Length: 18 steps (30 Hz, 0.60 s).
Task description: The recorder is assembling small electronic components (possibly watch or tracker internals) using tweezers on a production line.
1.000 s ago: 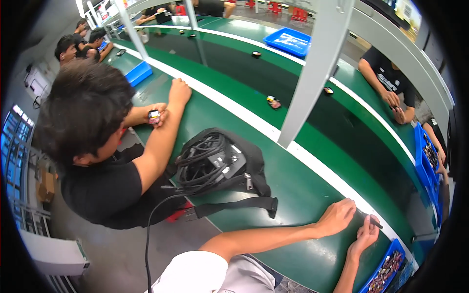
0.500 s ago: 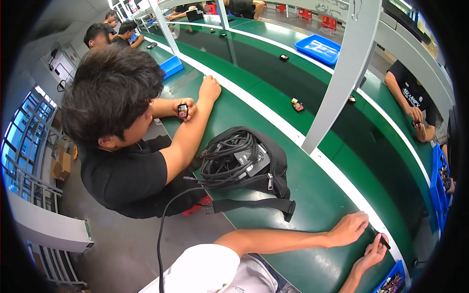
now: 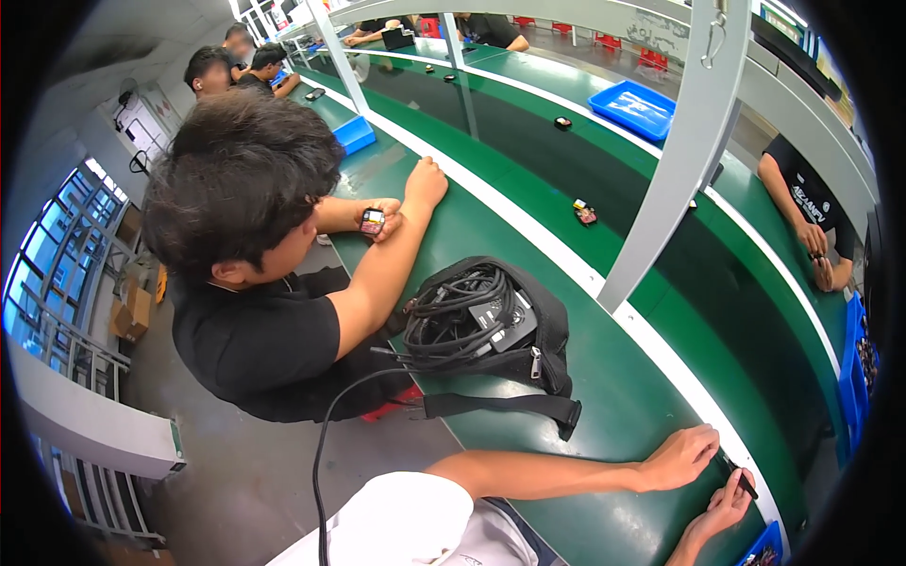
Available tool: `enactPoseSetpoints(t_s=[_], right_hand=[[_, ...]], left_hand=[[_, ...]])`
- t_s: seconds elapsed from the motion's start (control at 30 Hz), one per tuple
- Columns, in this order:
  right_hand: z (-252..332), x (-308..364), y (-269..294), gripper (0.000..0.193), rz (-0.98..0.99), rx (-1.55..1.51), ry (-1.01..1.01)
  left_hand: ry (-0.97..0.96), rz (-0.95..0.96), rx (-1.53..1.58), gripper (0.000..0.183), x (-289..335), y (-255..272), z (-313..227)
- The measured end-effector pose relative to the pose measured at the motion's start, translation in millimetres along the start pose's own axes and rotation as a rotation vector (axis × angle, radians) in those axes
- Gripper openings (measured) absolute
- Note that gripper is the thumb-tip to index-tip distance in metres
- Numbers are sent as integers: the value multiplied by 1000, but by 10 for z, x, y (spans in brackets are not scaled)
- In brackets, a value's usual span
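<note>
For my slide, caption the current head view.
Left hand at a green workbench, right hand holding a slim black object; black bag farther left.

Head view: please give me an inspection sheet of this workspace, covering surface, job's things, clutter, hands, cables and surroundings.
Surface: shiny green bench, edged by a white strip; conveyor-like belt beyond.
Job's things: slim black tool; blue tray of small parts, cut off by the lower edge.
Clutter: open black bag with a loose strap.
Hands: right hand holds the tool; left hand curled close by, contents unclear.
Cables: coiled black cables in the bag; one black lead trails to the lower edge.
Surroundings: co-worker in black at left, holding a small device; another person across the belt.
</note>
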State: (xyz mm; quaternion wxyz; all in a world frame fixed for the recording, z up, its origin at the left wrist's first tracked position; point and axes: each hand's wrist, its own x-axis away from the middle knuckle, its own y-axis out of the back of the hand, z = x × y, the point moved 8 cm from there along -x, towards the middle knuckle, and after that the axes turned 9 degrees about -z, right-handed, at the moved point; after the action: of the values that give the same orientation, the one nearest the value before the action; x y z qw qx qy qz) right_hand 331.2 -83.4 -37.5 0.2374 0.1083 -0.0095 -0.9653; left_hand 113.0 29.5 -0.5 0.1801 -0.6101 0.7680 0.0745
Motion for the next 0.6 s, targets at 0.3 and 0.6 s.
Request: enactPoseSetpoints(t_s=[0.3,0.6], right_hand=[[-34,10,30,22,-26,54,-42],[-54,12,11,20,-12,26,-40]], left_hand=[[22,31,25,6,33,-67,64],[2,42,14,4,22,-43,58]])
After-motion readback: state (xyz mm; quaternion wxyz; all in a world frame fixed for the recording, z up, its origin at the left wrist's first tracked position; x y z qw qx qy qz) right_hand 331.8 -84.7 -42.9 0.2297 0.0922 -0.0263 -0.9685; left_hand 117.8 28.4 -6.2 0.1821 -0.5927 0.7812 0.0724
